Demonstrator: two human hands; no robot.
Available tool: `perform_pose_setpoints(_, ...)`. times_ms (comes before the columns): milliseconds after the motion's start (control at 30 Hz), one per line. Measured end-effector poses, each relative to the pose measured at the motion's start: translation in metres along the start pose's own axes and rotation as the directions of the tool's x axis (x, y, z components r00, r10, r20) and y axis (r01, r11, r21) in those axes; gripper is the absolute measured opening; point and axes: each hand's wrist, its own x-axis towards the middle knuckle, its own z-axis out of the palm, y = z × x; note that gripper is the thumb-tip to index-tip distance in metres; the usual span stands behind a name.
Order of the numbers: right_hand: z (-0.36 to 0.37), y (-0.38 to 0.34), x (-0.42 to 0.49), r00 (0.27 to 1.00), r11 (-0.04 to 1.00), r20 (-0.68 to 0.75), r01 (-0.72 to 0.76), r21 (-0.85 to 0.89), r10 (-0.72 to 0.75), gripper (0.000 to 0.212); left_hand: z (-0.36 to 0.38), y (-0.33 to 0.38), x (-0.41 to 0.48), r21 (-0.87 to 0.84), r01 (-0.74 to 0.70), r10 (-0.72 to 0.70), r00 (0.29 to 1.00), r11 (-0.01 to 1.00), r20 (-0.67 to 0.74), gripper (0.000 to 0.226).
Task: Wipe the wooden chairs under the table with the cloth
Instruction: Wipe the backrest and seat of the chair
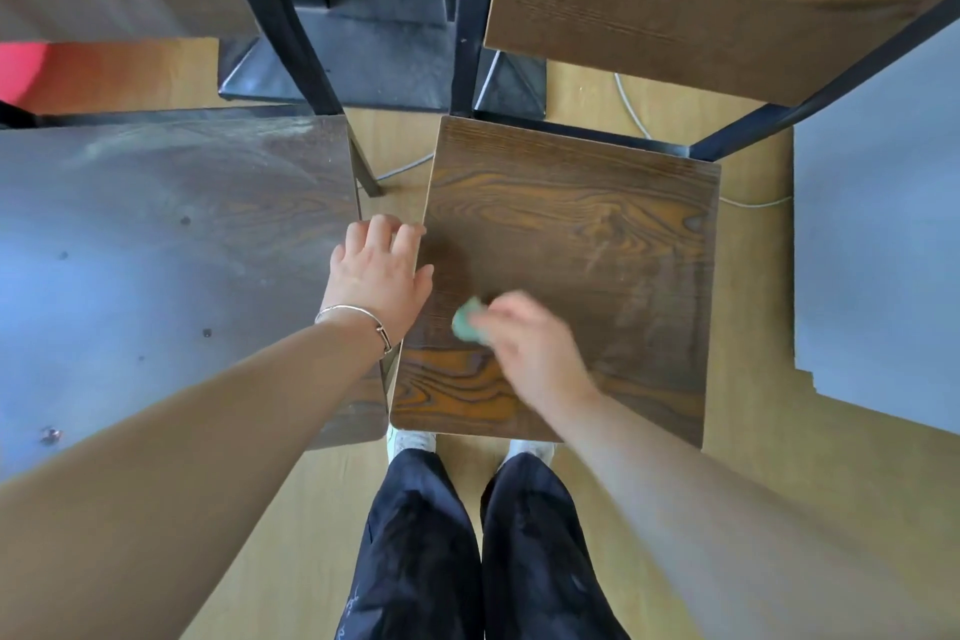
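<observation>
The right hand [524,348] is smeared by motion blur. Its fingers curl round a small pale-green cloth [469,326]; most of the cloth is hidden beneath them, and only a crumpled corner pokes out at the fingertips. The cloth sits on the square dark-brown wooden chair seat [571,224], which is bold-grained with faint pale streaks beyond the hand. The left hand [382,270] clasps that seat's edge, thumb on top, fingertips hidden in the gap. To its left, a second wooden chair seat [171,234] is washed out by glare.
</observation>
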Motion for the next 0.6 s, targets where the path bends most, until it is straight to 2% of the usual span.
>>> perform_pose_setpoints(67, -0.034, 0.029, 0.036, 0.966, 0.999, -0.254, -0.05, 0.016, 0.052, 0.018, 0.003, 0.002, 0.004, 0.003, 0.005, -0.005, 1.0, 1.0, 0.002, 0.046)
perform_pose_setpoints(100, -0.052, 0.045, 0.054, 0.939, 0.993, -0.328, -0.115, -0.002, 0.108, 0.018, 0.005, 0.004, 0.006, 0.004, 0.004, -0.004, 1.0, 1.0, 0.005, 0.046)
perform_pose_setpoints(167, -0.083, 0.071, 0.082, 0.897, 0.96, -0.36, -0.28, -0.009, 0.258, 0.022, 0.008, 0.01, 0.007, 0.003, -0.003, 0.003, 1.0, 1.0, 0.01, 0.046)
perform_pose_setpoints(233, -0.093, 0.088, 0.094, 0.868, 0.929, -0.365, -0.369, -0.018, 0.337, 0.027, 0.01, 0.016, 0.007, -0.002, -0.012, 0.012, 1.0, 1.0, 0.008, 0.046)
perform_pose_setpoints(367, -0.075, 0.083, 0.076, 0.888, 0.949, -0.36, -0.315, -0.024, 0.286, 0.026, 0.012, 0.029, 0.003, -0.014, -0.036, 0.036, 0.999, 0.999, 0.017, 0.045)
perform_pose_setpoints(467, -0.043, 0.068, 0.033, 0.938, 0.984, -0.309, -0.178, -0.032, 0.159, 0.023, 0.014, 0.034, -0.005, -0.004, -0.036, 0.036, 0.998, 0.999, 0.041, 0.045)
perform_pose_setpoints(533, -0.019, 0.057, -0.006, 0.968, 0.996, -0.238, -0.086, -0.029, 0.077, 0.024, 0.016, 0.037, -0.011, 0.009, -0.035, 0.035, 0.998, 0.999, 0.056, 0.045)
perform_pose_setpoints(600, 0.001, 0.042, -0.044, 0.993, 0.997, -0.102, -0.066, -0.05, 0.06, 0.026, 0.018, 0.043, -0.018, 0.024, -0.035, 0.034, 0.997, 0.999, 0.074, 0.045)
